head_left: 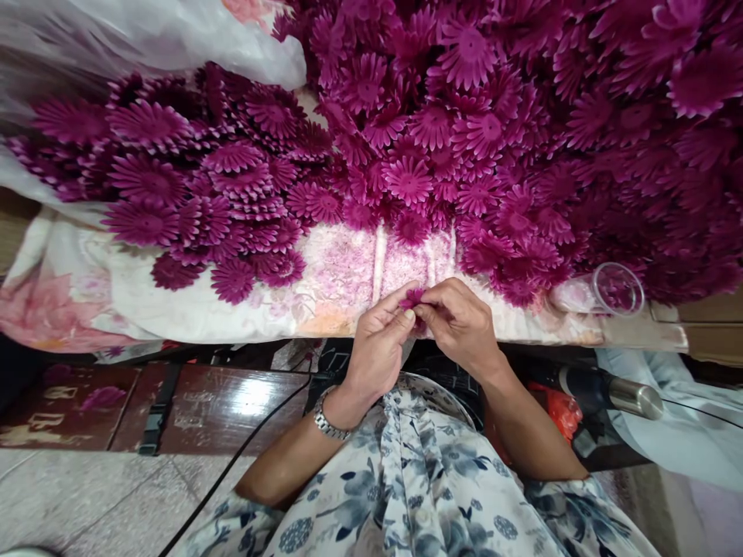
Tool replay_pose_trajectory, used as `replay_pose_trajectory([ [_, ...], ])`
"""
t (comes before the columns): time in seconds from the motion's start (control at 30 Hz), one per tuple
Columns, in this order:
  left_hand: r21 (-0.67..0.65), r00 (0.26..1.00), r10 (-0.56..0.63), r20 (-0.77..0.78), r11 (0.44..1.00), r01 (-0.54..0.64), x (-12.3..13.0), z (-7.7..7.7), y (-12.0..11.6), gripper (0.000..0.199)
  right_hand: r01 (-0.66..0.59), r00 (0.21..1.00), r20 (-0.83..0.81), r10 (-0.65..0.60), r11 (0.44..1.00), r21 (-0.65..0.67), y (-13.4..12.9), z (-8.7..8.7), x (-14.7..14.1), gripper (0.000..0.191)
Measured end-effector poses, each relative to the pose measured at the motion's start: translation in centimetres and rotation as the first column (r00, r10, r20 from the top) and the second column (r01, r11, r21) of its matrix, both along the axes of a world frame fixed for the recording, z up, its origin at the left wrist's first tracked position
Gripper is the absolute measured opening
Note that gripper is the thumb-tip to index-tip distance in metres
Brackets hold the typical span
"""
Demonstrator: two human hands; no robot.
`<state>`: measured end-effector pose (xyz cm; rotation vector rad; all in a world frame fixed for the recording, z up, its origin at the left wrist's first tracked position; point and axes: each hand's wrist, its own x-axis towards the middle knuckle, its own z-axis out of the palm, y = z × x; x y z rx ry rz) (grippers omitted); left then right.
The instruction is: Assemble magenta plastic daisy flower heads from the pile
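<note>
Between my two hands, near the front edge of the table, is a small magenta artificial flower (413, 298). The thumb and fingers of my left hand (383, 336) pinch it from the left. My right hand (458, 321) grips it from the right with bent fingertips. Much of the flower is hidden by the fingers. Beyond my hands lies a large heap of magenta artificial flower heads (409, 179). A second group of stacked flower heads (148, 182) lies to the left.
A clear plastic cup (618, 289) lies on its side at the right. Plastic sheeting (244, 46) covers the back left. A floral tablecloth (337, 271) covers the table. Below stand a brown bench (220, 398) with a dark cable and a metal-capped bottle (635, 397).
</note>
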<state>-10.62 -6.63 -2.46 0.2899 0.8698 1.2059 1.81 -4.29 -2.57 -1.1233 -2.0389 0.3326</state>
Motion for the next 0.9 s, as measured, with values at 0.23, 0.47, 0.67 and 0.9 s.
replay_pose_trajectory([
  [0.23,-0.010,0.998,0.060,-0.029,0.998,-0.060,-0.8,-0.2,-0.4,0.029,0.065,0.996,-0.057,-0.067,0.997,-0.036,-0.8,0.6,-0.8,0.008],
  [0.47,-0.055,0.992,0.123,-0.001,0.991,-0.123,-3.0,0.6,-0.7,0.029,0.306,0.952,-0.037,-0.305,0.939,0.155,0.4,2.4,1.0,0.004],
  [0.67,-0.090,0.987,0.121,0.106,0.990,-0.112,-3.8,1.1,0.0,0.024,0.407,0.785,0.269,-0.559,0.791,0.457,3.5,3.2,4.8,0.022],
  [0.9,-0.116,0.971,0.135,0.198,0.987,-0.114,-4.4,1.2,1.6,0.016,0.357,0.804,0.311,-0.506,0.830,0.428,2.9,2.2,3.3,0.011],
])
